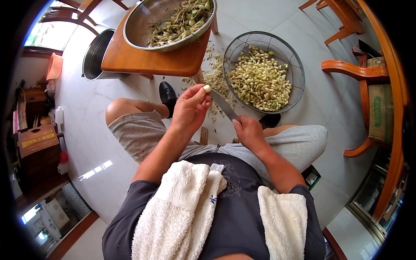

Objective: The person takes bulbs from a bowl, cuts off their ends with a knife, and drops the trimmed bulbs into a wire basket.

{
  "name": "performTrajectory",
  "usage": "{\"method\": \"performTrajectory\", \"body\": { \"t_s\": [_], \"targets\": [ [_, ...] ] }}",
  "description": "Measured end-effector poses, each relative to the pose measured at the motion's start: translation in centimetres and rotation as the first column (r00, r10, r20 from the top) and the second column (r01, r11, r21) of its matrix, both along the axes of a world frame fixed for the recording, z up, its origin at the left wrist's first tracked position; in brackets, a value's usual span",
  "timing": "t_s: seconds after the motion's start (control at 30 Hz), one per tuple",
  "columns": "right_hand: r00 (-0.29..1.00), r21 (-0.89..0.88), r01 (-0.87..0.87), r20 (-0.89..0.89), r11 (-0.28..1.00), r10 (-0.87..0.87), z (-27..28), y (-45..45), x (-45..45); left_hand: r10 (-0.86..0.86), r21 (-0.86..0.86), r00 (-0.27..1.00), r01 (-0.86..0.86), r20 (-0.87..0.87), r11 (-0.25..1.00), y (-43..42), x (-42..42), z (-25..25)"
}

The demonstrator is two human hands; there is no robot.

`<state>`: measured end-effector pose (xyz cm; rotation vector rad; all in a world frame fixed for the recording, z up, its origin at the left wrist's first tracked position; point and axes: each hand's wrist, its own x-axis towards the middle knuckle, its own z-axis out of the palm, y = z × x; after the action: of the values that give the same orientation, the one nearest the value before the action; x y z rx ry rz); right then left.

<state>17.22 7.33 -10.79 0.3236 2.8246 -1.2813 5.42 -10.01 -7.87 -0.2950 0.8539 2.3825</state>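
Between the thumb and fingers of my left hand (193,106) is a small pale bulb piece (206,89). My right hand (251,132) is wrapped round the handle of a knife (224,106), whose blade points up and left, its tip close to the bulb piece. Beyond my hands, a round wire-framed basket (300,82) on the floor holds a heap of pale peeled bulbs (260,80). Trimmings (216,80) lie scattered on the floor left of that basket. A metal colander (136,32) holds untrimmed bulbs with stems (184,24).
The colander stands on a wooden stool (151,63), with a metal bucket (96,54) to its left. Wooden chair legs (359,71) and a cardboard box (381,112) are at the right. An orange basket (55,66) and cabinets line the left. A towel (173,208) hangs over my chest.
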Motion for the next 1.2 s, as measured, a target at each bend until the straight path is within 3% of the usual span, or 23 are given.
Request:
{"method": "performTrajectory", "body": {
  "t_s": [0.07, 0.13, 0.23, 0.33, 0.47, 0.5, 0.57, 0.63, 0.7, 0.77, 0.83, 0.9, 0.93, 1.03, 1.07, 1.2],
  "targets": [
    [0.984, 0.087, -0.058, 0.176, 0.995, 0.042, -0.5, 0.9, -0.1, -0.027, 0.090, 0.999, 0.030, -0.036, 0.995, -0.1, -0.4, 0.4],
    [0.985, 0.062, -0.038, 0.169, 0.997, 0.027, -0.6, 1.2, -0.5, -0.073, 0.175, 0.997, 0.078, -0.030, 0.981, -0.6, -0.7, -0.1],
    [0.974, 0.101, -0.090, 0.216, 0.991, 0.067, -1.4, 1.5, -0.8, -0.125, 0.113, 0.992, 0.121, 0.031, 0.986, -0.2, -0.8, 0.4],
    [0.952, 0.120, -0.199, 0.259, 0.973, 0.162, -2.6, 1.2, -1.0, -0.193, -0.136, 0.981, 0.193, 0.017, 0.972, 3.2, -1.7, 1.9],
    [0.933, 0.087, -0.257, 0.283, 0.963, 0.223, -3.2, 0.9, -1.1, -0.440, -0.323, 0.892, 0.387, -0.107, 0.863, 9.7, -3.8, 2.6],
    [0.930, 0.082, -0.255, 0.294, 0.963, 0.221, -3.1, 0.8, -1.2, -0.570, -0.376, 0.805, 0.484, -0.164, 0.790, 10.7, -4.4, 3.1],
    [0.924, 0.069, -0.246, 0.319, 0.967, 0.212, -3.0, 1.0, -1.2, -0.705, -0.675, 0.636, 0.373, -0.313, 0.636, 12.0, -5.2, 4.2],
    [0.927, 0.058, -0.215, 0.327, 0.975, 0.185, -3.3, 1.5, -1.1, -0.755, -0.719, 0.551, 0.356, -0.354, 0.597, 11.2, -7.3, 7.1],
    [0.921, 0.032, -0.185, 0.354, 0.982, 0.162, -3.2, 1.8, -1.2, -0.728, -0.798, 0.574, 0.202, -0.374, 0.568, 9.4, -10.7, 9.6],
    [0.909, 0.046, -0.213, 0.376, 0.976, 0.180, -3.5, 2.1, -1.3, -0.586, -0.846, 0.689, -0.074, -0.427, 0.529, 7.1, -14.7, 11.4],
    [0.896, 0.049, -0.223, 0.403, 0.974, 0.186, -3.4, 2.1, -1.5, -0.588, -0.859, 0.641, -0.255, -0.494, 0.443, 4.1, -21.2, 10.9],
    [0.881, 0.035, -0.253, 0.422, 0.967, 0.215, -3.5, 2.1, -1.7, -0.581, -0.918, 0.720, -0.215, -0.380, 0.334, 2.2, -26.6, 10.0],
    [0.872, 0.029, -0.273, 0.430, 0.962, 0.234, -3.3, 2.1, -1.8, -0.553, -0.923, 0.755, -0.184, -0.353, 0.337, 1.6, -28.5, 9.1],
    [0.856, 0.021, -0.315, 0.439, 0.949, 0.275, -3.4, 2.1, -2.0, -0.543, -0.991, 0.830, -0.088, -0.128, 0.100, 1.6, -32.9, 6.3],
    [0.852, 0.009, -0.321, 0.440, 0.947, 0.284, -3.1, 2.1, -2.1, -0.466, -0.981, 0.866, -0.124, -0.181, 0.150, 2.0, -33.5, 5.1],
    [0.834, -0.012, -0.349, 0.451, 0.937, 0.317, -2.9, 2.1, -2.4, -0.456, -0.997, 0.887, -0.046, -0.066, 0.055, 3.1, -35.4, 3.9]
  ]
}}
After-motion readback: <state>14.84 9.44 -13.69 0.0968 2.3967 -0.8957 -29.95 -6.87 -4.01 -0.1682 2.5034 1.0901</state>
